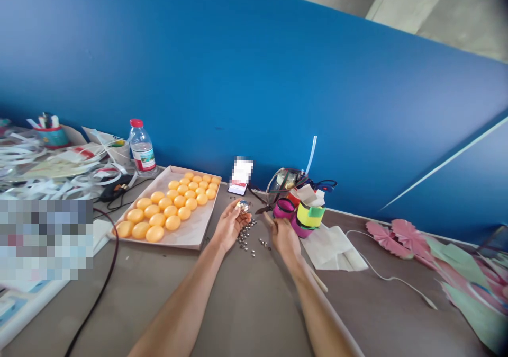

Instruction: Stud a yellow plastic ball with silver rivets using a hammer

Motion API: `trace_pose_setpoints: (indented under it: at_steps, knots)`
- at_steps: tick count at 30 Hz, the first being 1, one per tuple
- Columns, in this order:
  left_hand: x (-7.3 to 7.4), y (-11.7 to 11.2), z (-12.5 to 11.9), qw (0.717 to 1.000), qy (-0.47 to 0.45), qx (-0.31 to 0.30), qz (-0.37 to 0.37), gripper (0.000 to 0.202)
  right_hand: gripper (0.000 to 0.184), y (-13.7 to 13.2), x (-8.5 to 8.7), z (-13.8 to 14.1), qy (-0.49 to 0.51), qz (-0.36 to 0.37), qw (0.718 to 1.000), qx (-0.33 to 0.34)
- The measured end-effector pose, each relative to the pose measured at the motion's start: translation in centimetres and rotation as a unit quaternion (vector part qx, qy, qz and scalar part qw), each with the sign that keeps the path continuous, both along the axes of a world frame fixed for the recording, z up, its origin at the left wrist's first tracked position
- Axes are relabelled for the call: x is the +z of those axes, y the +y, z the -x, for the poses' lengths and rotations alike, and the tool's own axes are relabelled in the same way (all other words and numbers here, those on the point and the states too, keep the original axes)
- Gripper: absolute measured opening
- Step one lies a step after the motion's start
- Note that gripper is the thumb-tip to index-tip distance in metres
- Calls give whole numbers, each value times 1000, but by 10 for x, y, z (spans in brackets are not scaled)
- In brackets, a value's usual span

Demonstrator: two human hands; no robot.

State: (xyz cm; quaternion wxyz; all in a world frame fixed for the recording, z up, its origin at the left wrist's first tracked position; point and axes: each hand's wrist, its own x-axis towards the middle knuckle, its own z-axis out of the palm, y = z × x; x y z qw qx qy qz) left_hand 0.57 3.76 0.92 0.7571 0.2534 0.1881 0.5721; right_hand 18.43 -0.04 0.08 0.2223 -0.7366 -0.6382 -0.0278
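Note:
My left hand (230,225) is closed around a shiny, silvery, rounded thing (243,206), held up between the thumb and fingers. Several small shiny metallic beads (245,233) lie scattered on the table just below and beside it. My right hand (284,238) rests to the right of the beads, its fingers curled. A pale wooden stick (318,281) appears to run through its grip, with the far end out past the wrist. Beyond the fingertips lies a dark, flat piece (262,209); whether it belongs to the stick, I cannot tell.
Several orange-yellow balls fill much of a white tray (194,239) at left. Behind it stands a water bottle (142,148). A phone (240,177) leans on the blue partition (254,81). Purple tape rolls (283,207), a white cloth (337,248) and pink paper (410,240) lie at right.

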Motion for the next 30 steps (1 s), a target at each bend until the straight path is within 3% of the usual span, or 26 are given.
trace_pose_setpoints:
  at_steps: [4,11,16,20,24,30]
  knots:
    - [1,0,0,1000,-1,-2,-5,37,23,0,-8,-3,-52,54,996,-57]
    - [-2,1,0,1000,16,2,-11,39,27,-4,-3,2,-82,116,986,-87]
    - [-1,1,-1,1000,29,3,-11,41,24,-5,5,8,-93,105,986,-95]
    - [-1,0,-1,999,33,-1,-3,42,27,-4,17,5,-34,113,993,-8]
    - [0,0,0,999,35,-8,-11,41,24,-6,25,0,29,230,967,105]
    - [-1,-1,-2,999,36,-11,-20,39,21,-9,17,10,10,231,964,130]
